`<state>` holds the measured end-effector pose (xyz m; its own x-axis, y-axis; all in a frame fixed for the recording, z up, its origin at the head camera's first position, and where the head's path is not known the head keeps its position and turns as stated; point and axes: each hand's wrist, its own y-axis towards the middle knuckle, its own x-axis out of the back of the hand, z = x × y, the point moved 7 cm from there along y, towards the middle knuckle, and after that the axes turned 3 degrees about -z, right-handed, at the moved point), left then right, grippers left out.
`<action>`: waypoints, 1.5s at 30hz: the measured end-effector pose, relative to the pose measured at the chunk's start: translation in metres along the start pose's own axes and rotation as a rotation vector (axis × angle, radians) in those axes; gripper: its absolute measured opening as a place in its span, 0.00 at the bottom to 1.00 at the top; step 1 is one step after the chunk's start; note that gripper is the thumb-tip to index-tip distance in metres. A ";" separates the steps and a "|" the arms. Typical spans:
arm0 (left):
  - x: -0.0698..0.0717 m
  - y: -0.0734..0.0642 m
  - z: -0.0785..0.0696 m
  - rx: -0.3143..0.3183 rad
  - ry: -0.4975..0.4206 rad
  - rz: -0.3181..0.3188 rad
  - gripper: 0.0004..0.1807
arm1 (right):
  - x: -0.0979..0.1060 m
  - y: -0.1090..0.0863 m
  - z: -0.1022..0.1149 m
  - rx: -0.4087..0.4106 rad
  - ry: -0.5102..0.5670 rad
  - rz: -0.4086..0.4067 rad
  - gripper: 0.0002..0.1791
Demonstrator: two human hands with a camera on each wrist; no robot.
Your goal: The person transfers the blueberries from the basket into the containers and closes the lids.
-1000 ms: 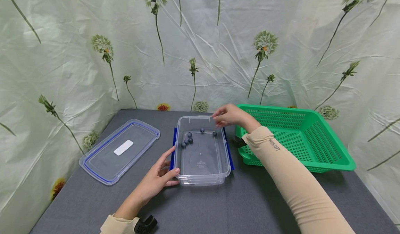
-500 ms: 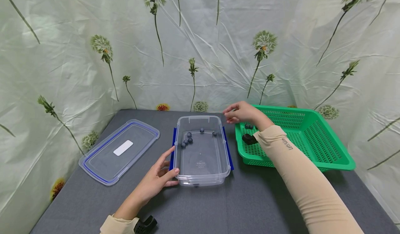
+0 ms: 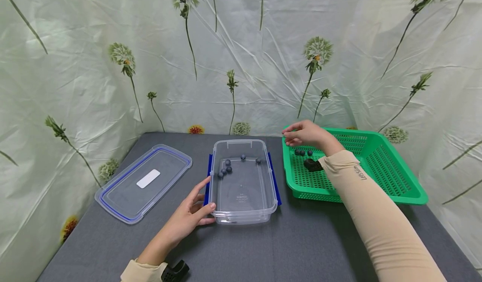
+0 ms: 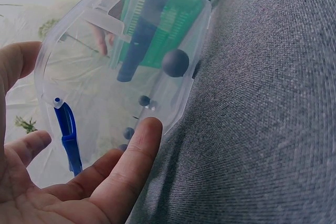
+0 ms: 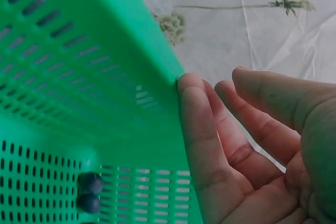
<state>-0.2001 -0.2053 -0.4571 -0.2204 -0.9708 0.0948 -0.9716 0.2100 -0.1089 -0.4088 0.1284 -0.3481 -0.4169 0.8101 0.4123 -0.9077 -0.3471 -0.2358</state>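
Note:
Several blueberries (image 3: 229,169) lie on the floor of a clear plastic container (image 3: 241,217) with blue side clips. My left hand (image 3: 189,211) rests against its left side, thumb at the near left corner and fingers fairly straight. In the left wrist view a larger-looking blueberry (image 4: 175,63) shows at the container's wall; I cannot tell whether it is inside. My right hand (image 3: 309,134) is over the far left corner of a green basket (image 3: 408,190), fingers loosely bent, nothing seen between them. One finger touches or nearly touches the basket rim in the right wrist view. Three blueberries (image 3: 303,152) show in the basket.
A clear lid (image 3: 126,192) with a blue seal and a white label lies on the grey tablecloth (image 3: 241,252), left of the container. A flowered cloth (image 3: 263,85) hangs behind the table.
My right hand has moved right, from above the container's far right corner to the basket's far left corner, uncovering blueberries there. My left hand and the container stay in place.

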 end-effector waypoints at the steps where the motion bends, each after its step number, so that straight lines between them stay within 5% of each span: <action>1: 0.000 0.000 0.000 0.001 0.000 0.000 0.44 | 0.002 0.000 -0.002 -0.003 0.006 -0.005 0.24; 19: 0.001 0.001 0.001 0.020 -0.009 -0.022 0.43 | 0.029 -0.007 -0.039 -0.097 -0.048 -0.048 0.27; 45: 0.002 0.002 0.002 0.005 0.002 -0.007 0.43 | 0.010 0.007 -0.068 -0.183 -0.094 -0.025 0.26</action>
<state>-0.2020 -0.2069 -0.4594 -0.2139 -0.9719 0.0977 -0.9727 0.2028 -0.1129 -0.4161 0.1665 -0.4055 -0.4048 0.7664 0.4987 -0.8976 -0.2289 -0.3768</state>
